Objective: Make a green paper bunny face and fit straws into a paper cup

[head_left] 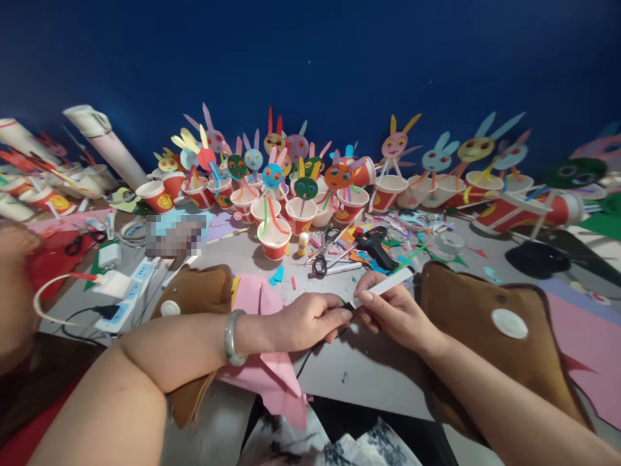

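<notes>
Close together above the front of the grey table, my two hands meet at a long flat white strip [385, 287]. My right hand [395, 314] pinches the strip between thumb and fingers, its far end pointing up to the right. My left hand [308, 320], below a jade-coloured bangle [234, 336], is closed on a small dark piece [348, 307] at the strip's near end; the fingers hide most of it. A thin black cord [305, 364] runs down below my left hand. Just beyond the hands lie a black glue gun [376, 247] and black-handled scissors [320, 264].
Several red-and-white paper cups [274, 239] with paper rabbit faces line the back. A glue bottle [303, 244] and paper scraps lie in front. Brown cushions [485, 343] flank my arms, with pink paper [257, 294] and a power strip [133, 291] at left. Another person's arm [19, 291] is far left.
</notes>
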Action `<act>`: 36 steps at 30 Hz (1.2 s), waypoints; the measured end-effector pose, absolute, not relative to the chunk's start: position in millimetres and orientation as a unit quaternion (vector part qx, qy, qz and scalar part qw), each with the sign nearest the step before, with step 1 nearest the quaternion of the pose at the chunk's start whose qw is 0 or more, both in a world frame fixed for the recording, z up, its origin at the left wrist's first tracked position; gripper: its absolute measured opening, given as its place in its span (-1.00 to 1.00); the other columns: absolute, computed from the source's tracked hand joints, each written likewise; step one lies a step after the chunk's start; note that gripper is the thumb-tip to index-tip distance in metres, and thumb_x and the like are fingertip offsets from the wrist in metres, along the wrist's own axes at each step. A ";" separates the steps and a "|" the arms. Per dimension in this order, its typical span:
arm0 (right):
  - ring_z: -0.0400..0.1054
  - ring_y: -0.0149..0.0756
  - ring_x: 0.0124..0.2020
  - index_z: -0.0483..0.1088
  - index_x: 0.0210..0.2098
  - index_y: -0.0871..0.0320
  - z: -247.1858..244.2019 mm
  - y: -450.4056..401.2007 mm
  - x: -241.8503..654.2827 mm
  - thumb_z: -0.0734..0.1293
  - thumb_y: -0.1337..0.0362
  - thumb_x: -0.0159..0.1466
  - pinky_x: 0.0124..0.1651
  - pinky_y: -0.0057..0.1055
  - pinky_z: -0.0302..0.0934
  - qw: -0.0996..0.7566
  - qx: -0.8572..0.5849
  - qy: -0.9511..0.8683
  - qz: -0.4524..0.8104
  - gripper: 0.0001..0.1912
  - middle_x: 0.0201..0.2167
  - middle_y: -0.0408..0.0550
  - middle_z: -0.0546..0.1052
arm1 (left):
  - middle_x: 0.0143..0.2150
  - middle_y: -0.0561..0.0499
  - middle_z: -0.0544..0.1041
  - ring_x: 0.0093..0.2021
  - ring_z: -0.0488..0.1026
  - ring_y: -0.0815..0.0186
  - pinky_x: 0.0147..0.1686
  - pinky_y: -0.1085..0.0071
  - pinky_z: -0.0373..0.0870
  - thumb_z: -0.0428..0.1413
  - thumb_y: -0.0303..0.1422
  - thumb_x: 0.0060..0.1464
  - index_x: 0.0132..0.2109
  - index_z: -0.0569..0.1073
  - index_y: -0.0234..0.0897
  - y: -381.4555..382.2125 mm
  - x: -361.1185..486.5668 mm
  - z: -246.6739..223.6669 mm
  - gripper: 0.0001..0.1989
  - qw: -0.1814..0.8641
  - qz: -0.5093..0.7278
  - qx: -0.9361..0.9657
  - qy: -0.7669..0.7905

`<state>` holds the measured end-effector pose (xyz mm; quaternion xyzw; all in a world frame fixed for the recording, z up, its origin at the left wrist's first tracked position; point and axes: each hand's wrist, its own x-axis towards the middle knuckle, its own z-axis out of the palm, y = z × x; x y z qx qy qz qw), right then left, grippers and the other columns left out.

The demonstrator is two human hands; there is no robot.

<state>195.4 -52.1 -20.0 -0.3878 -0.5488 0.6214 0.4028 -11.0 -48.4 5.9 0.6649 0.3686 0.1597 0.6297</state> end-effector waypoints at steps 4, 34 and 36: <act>0.15 -0.53 -0.73 0.29 -0.35 0.13 -14.9 -56.9 195.2 0.38 0.00 0.31 -0.69 -0.59 -0.03 0.429 -0.382 -0.556 0.601 -0.65 -0.67 -0.27 0.36 | -0.56 0.16 0.37 -0.60 0.24 0.50 -0.55 0.51 0.18 -0.04 -0.09 0.30 -0.37 0.28 -0.25 -48.3 -11.1 6.3 -0.63 0.656 0.151 0.652 0.350; 0.03 -0.55 -0.78 0.33 -0.39 0.11 9.9 -83.0 195.3 0.42 -0.01 0.26 -0.73 -0.56 -0.18 0.485 -0.399 -0.537 0.563 -0.65 -0.72 -0.27 0.32 | -0.60 0.14 0.36 -0.61 0.24 0.52 -0.55 0.56 0.20 -0.05 -0.07 0.32 -0.42 0.27 -0.25 -53.2 -11.7 29.3 -0.58 0.659 0.149 0.682 0.279; 0.04 -0.55 -0.77 0.33 -0.39 0.12 10.7 -83.3 195.7 0.42 0.00 0.26 -0.73 -0.55 -0.19 0.492 -0.395 -0.537 0.560 -0.66 -0.71 -0.27 0.32 | -0.62 0.15 0.35 -0.65 0.20 0.52 -0.60 0.54 0.15 -0.05 -0.06 0.31 -0.41 0.26 -0.24 -53.4 -11.0 31.7 -0.59 0.702 0.133 0.645 0.271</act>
